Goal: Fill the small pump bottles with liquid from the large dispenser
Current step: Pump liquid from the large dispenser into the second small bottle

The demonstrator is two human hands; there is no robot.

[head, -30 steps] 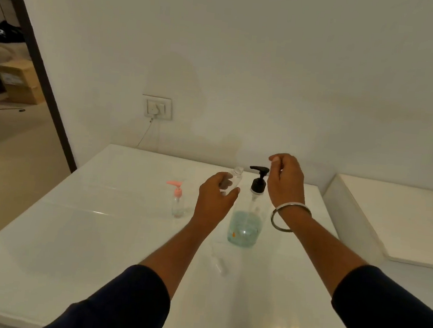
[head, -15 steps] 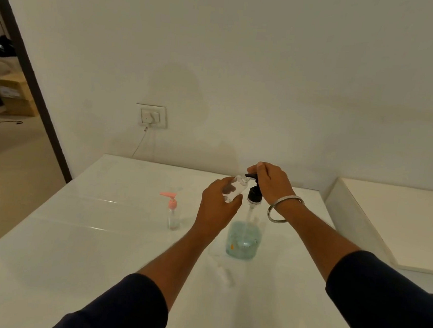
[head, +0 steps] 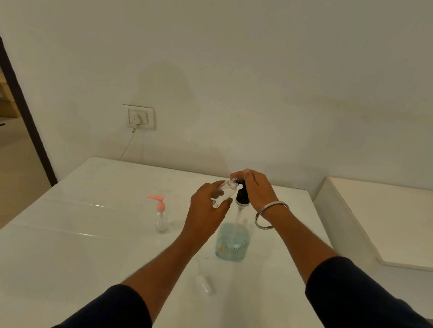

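Observation:
The large clear dispenser (head: pixel 232 240) stands mid-table, part full of blue-green liquid, with a black pump head. My right hand (head: pixel 256 191) lies over that pump head, fingers pressing on its top. My left hand (head: pixel 205 213) grips a small clear bottle (head: pixel 223 192) without a cap, tilted, its open neck up against the black nozzle. A second small bottle with a pink pump (head: pixel 162 215) stands upright to the left. A white pump cap with its tube (head: pixel 205 281) lies on the table between my forearms.
The white glossy table (head: pixel 70 242) runs back to the wall, where a socket (head: pixel 139 117) holds a plug with a hanging cable. A raised white ledge (head: pixel 389 222) borders the right side. A doorway opens at the far left.
My right hand came down from above onto the black pump head. My left hand brought the small open bottle closer, up to the nozzle.

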